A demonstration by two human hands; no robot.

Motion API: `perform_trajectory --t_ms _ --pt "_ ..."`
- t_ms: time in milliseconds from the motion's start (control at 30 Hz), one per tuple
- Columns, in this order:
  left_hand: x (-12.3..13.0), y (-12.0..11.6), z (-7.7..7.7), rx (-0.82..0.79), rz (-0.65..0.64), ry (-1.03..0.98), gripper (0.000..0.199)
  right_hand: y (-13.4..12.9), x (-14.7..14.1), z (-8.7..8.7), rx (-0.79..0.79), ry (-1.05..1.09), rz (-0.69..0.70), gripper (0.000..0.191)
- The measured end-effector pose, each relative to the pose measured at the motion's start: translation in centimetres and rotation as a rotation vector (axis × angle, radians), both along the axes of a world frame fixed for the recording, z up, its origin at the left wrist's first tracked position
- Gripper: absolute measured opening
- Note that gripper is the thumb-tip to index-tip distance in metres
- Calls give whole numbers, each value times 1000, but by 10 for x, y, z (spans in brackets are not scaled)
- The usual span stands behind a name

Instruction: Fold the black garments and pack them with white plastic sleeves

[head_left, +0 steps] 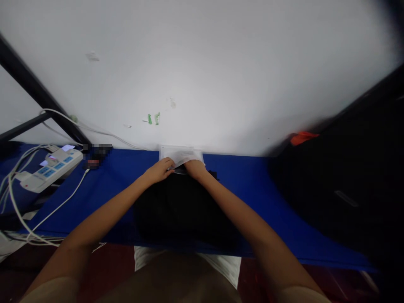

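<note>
A translucent white plastic bag (181, 155) lies against the wall at the back of the blue surface, its near edge lifted. At that edge, my left hand (162, 169) has its fingers curled on the plastic. My right hand (195, 169) reaches in from the right, with its fingers hidden under or inside the plastic. Something dark shows in the gap between the two hands, too small to name. Directly in front of the bag, below my hands, rests a black folded cloth-like item (186, 206), whose exact kind I cannot make out.
A white power strip (52, 168) with several plugs and tangled white cables (11, 181) occupies the left. A large black item (341, 198) with an orange piece (303, 137) takes up the right. Behind is a white wall (221, 75); a black metal frame (41, 92) stands at left.
</note>
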State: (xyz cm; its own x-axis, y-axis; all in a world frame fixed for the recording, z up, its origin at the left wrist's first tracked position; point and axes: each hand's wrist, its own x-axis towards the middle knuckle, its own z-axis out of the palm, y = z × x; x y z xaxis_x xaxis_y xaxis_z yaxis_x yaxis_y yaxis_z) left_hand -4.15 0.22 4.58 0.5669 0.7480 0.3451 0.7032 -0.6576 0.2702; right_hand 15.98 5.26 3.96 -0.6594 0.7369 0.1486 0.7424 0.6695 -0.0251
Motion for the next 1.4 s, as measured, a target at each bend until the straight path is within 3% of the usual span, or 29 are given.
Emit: perform_trajectory --t_ms 200,333,433,533,667,800,867,900,967,1033,1067,1267,1400 --pt "-6 2 -1 107 39 8 15 -12 18 11 86 -24 195 40" --pt "-10 4 -3 178 90 1 22 -24 45 19 211 11 431 41" --pt "-11 10 -3 189 112 28 23 -41 66 23 309 96 590 41" --pt "-12 19 1 167 130 85 21 -65 79 28 322 153 658 41" --pt "-6 25 13 110 138 176 11 -93 89 33 262 173 635 39" --pt "22 1 33 91 114 210 24 -107 94 31 241 231 596 33" --pt "42 -21 40 44 45 114 37 -111 94 27 263 288 587 32" --pt "52 -33 42 -39 -64 22 45 -112 93 25 273 318 586 32" --pt "69 -53 42 -248 -284 -109 78 -114 90 21 287 368 586 29" --pt "79 -65 40 -380 -348 -166 103 -115 88 19 297 385 582 26" --pt "81 -67 39 -412 -336 -175 106 -116 89 19 305 383 574 25" --pt "62 -63 40 -360 -166 -280 54 -117 108 27 305 399 504 34" --pt "39 -60 40 -274 13 -362 44 -114 127 28 251 470 429 35"
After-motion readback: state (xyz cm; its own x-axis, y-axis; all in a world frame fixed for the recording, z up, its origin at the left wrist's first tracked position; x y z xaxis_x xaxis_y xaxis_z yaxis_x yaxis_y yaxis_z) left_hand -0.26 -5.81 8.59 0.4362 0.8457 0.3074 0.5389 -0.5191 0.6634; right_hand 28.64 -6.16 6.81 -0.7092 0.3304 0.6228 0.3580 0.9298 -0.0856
